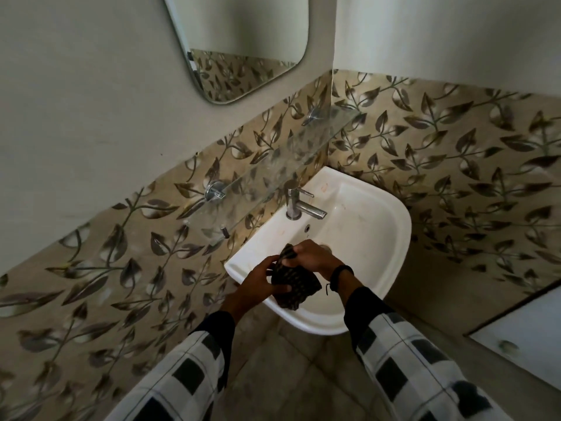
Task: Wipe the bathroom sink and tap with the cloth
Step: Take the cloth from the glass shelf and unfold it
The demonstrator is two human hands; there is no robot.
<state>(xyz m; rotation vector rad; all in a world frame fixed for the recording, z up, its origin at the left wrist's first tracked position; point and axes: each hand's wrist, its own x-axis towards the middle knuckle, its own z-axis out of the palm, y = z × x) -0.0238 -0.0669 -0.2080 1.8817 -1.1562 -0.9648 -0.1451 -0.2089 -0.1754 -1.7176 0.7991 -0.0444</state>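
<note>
A white wall-mounted sink [385, 226] sits in the corner, with a steel tap [299, 202] at its back left rim. Over the near part of the basin both my hands hold a dark dotted cloth [296, 288]. My left hand [261, 284] grips the cloth's lower left side, its thumb across the fabric. My right hand [312, 255] pinches the bunched upper end of the cloth. The drain is mostly hidden behind my right hand. The tap is about a hand's length beyond the cloth, untouched.
A glass shelf [273, 174] on metal brackets runs along the leaf-patterned tiled wall just above and left of the tap. A mirror [243, 41] hangs higher up. A pale door or panel [522, 338] stands at lower right. The tiled floor [288, 375] lies below the sink.
</note>
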